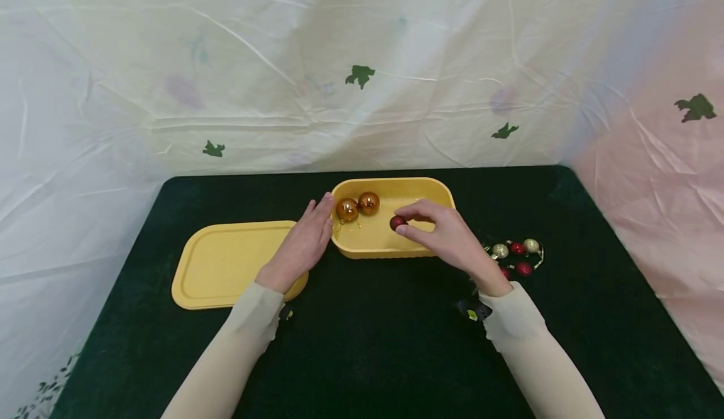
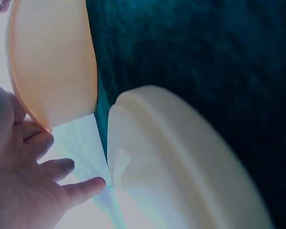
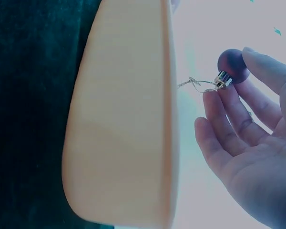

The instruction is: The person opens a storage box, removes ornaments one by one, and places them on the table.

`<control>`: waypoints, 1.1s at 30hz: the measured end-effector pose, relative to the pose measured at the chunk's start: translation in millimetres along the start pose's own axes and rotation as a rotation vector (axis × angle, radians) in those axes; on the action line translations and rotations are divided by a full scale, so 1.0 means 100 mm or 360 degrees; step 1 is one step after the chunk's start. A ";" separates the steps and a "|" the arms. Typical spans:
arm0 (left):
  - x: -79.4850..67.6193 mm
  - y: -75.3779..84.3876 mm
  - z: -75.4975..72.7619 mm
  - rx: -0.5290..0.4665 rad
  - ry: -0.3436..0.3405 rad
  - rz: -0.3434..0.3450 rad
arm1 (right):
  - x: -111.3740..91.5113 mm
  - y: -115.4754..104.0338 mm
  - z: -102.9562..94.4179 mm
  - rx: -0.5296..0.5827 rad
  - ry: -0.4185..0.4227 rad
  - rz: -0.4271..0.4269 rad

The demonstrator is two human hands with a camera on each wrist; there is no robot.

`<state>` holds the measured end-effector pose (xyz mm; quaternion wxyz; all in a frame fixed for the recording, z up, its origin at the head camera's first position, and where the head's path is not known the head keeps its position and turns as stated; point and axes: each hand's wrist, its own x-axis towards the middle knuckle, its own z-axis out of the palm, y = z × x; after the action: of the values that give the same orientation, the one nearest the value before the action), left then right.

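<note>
Between thumb and fingers my right hand (image 1: pixel 444 230) pinches a dark red Christmas bauble (image 1: pixel 398 222) over the yellow box (image 1: pixel 396 252). In the right wrist view the bauble (image 3: pixel 232 66) shows its silver cap and a thin looped string (image 3: pixel 194 82). Two shiny gold-orange baubles (image 1: pixel 369 203) lie inside the box at its left end. My left hand (image 1: pixel 302 243) rests with straight fingers against the box's left rim, and the left wrist view shows the fingers (image 2: pixel 38 143) right at that rim. Part of the yellow lid (image 1: pixel 226 268) lies beneath the left forearm.
To the right of the box lies a group of small red and glittery gold baubles (image 1: pixel 523 269), partly hidden by my right wrist. The table has a dark green cloth (image 1: pixel 367 343). A pale patterned curtain (image 1: pixel 254 80) hangs behind it.
</note>
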<state>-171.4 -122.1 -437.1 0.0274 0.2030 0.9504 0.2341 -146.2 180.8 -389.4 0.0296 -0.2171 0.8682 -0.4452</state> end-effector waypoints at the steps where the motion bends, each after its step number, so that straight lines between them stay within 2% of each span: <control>1: 0.00 0.00 0.00 0.0003 0.0000 0.0002 | -0.02 0.00 -0.02 -0.0011 0.0013 0.0003; 10: 0.01 0.00 0.00 0.0022 -0.0009 0.0001 | -0.22 0.01 -0.21 -0.0035 0.0107 0.0075; 18: 0.01 0.00 -0.01 0.0015 -0.0009 0.0007 | -0.40 0.08 -0.36 -0.0076 0.0178 0.0075; 26: 0.01 0.00 -0.01 0.0037 0.0009 0.0042 | -0.59 0.13 -0.46 -0.0054 0.0264 0.0166; 33: 0.00 0.00 -0.01 0.0038 0.0017 0.0062 | -0.77 0.23 -0.55 -0.0160 0.0321 0.0255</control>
<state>-171.7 -122.3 -436.3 0.0154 0.2204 0.9491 0.2244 -98.3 265.0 -385.4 -0.0333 -0.1025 0.9025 -0.4169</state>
